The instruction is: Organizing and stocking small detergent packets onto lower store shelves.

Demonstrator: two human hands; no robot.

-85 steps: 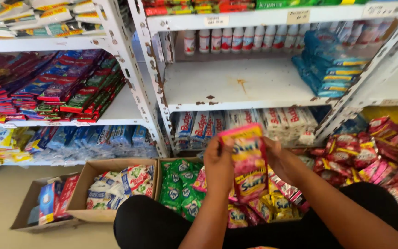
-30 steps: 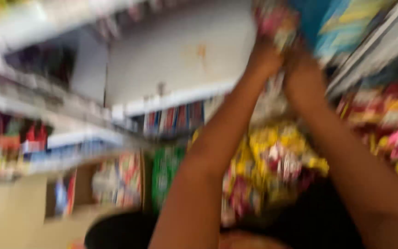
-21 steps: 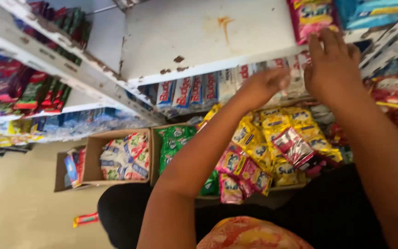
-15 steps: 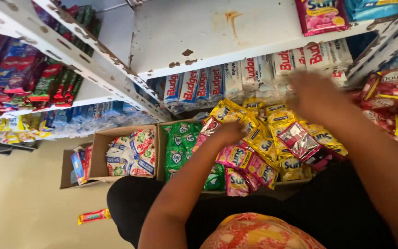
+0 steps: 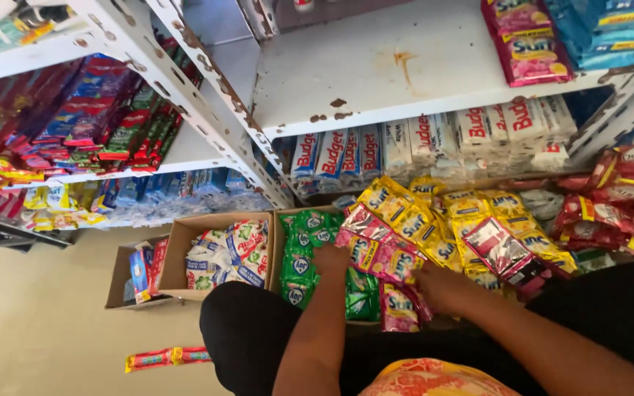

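A heap of pink and yellow sachet strips [image 5: 434, 227] lies in front of my knees, below a white metal shelf [image 5: 405, 81]. My left hand [image 5: 332, 258] is closed on the left end of a pink strip [image 5: 376, 257] in that heap. Beside it, my right hand [image 5: 442, 286] grips the pink sachets from the right, just above a hanging pink sachet [image 5: 399, 308]. A stack of the same pink sachets [image 5: 526, 37] rests on the shelf at the upper right, next to blue packs [image 5: 610, 29].
A cardboard box of green sachets [image 5: 304, 253] stands left of the heap, then a box of white, red and green packs [image 5: 225, 253] and a smaller box [image 5: 141, 271]. A loose strip [image 5: 166, 357] lies on the floor. White wrapped bars [image 5: 420, 143] fill the lower shelf; red packs [image 5: 625, 198] sit right.
Both hands came down from the upper shelf, where pink sachets now rest, to the heap on the floor. The view tilted downward with them.
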